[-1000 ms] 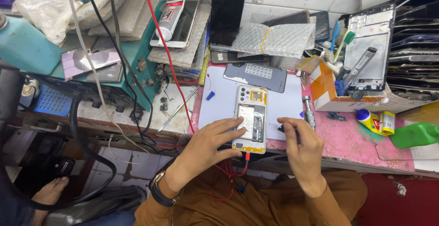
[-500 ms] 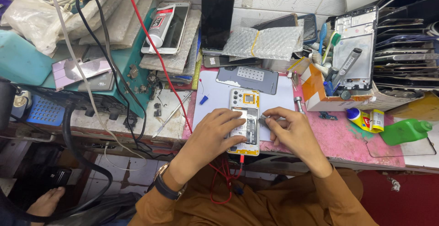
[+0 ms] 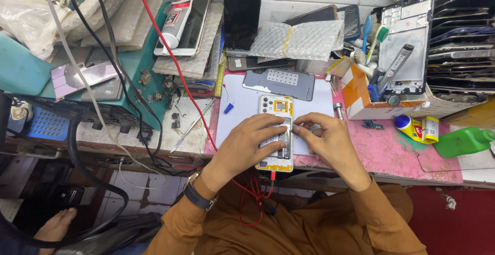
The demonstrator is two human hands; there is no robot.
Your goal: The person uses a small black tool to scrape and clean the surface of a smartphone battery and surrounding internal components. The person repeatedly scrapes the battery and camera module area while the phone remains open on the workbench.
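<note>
An opened white phone with a yellow inner frame (image 3: pixel 276 105) lies on a white mat (image 3: pixel 240 116) at the bench's front edge. A red cable (image 3: pixel 272 175) plugs into its near end. My left hand (image 3: pixel 247 144) lies across the phone's middle, fingers pressing it down. My right hand (image 3: pixel 330 141) sits at the phone's right side. Its thumb and forefinger pinch a thin metal tool against the phone's inside, next to my left fingertips. Most of the tool is hidden by my fingers.
A grey back cover (image 3: pixel 278 83) lies beyond the phone, a blue pick (image 3: pixel 228 108) to its left. An orange box of tools (image 3: pixel 356 97), a glue tube (image 3: pixel 417 127) and a green bottle (image 3: pixel 464 141) stand right. Cables, tweezers (image 3: pixel 191 128) and a teal power unit (image 3: pixel 129 64) crowd the left.
My right hand has moved left from beside the phone to its right side. Both hands now meet over the phone's middle. The view has tilted slightly.
</note>
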